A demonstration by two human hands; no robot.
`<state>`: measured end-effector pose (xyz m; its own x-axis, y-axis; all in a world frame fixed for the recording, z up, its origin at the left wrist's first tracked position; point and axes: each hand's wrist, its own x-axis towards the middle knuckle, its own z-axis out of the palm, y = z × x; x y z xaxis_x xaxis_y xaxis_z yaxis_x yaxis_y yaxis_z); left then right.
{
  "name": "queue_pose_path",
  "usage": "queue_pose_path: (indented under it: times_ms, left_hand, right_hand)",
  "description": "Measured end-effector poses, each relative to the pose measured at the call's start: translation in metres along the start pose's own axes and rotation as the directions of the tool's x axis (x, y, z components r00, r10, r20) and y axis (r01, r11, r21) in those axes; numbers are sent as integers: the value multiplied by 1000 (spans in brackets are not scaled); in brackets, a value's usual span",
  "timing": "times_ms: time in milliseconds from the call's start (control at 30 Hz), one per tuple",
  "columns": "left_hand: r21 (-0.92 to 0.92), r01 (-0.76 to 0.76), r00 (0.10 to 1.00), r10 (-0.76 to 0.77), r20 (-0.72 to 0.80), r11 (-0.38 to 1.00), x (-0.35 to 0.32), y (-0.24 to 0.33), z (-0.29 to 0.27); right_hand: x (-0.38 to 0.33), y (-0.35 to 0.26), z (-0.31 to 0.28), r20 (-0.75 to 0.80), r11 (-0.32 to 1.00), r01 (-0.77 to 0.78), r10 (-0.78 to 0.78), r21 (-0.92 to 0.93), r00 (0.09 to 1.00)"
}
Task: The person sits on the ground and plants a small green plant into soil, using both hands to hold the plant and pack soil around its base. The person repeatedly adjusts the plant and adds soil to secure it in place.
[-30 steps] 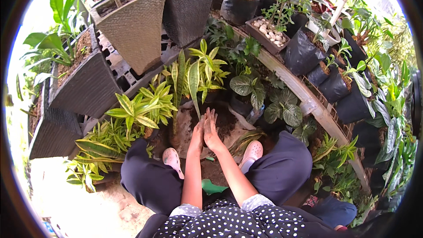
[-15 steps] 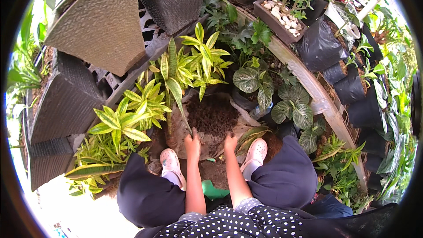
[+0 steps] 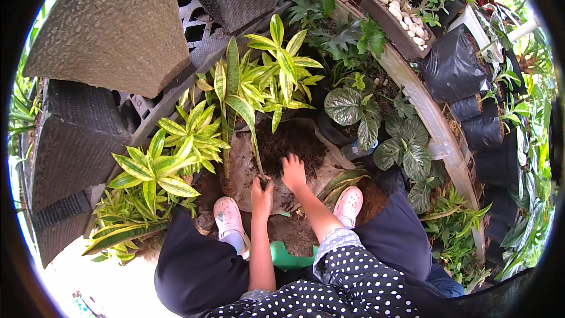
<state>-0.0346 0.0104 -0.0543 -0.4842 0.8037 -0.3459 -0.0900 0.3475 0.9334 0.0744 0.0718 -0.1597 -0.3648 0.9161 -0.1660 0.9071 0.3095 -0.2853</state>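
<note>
I squat over a mound of dark soil [image 3: 292,141] on the ground between my feet. My left hand [image 3: 261,192] is closed around the base of a thin plant stem [image 3: 256,154] with a long yellow-green leaf, at the near edge of the soil. My right hand [image 3: 293,171] rests flat on the soil with fingers spread, just right of the stem. My white shoes [image 3: 229,216] [image 3: 348,205] flank both hands.
Yellow-green striped plants [image 3: 165,159] crowd the left, and round dark-leaved plants [image 3: 376,135] the right. Large grey woven planters [image 3: 112,29] stand on a black grid behind. Black grow bags [image 3: 453,68] and a pebble trough [image 3: 400,17] line a curved kerb. A green object [image 3: 288,257] lies under me.
The view has dropped closer to the soil. My hands, pressed together a second ago, have parted; the left now grips the stem and the right lies on the soil.
</note>
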Motion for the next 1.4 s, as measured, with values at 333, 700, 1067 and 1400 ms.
queue_pose_path:
  times_ms: [333,700,1067,1400]
  left_hand:
    - [206,73,996,-80,27,976,5,5,-16]
    - [180,218,972,-230,47,959,2,19,-17]
    - [193,222,970,-236,53,956,-5,30,-17]
    - [-91,249,967,-243,70,964,-19,15,-1]
  right_hand:
    - [33,-37,26,337,807,575,-507,-138,793]
    - [37,-25,31,499,738,646,-491,-198,714]
    - [33,1,11,242,993,119,-121,20,963]
    - [36,39,-9,635,-419,-533,150,735,758]
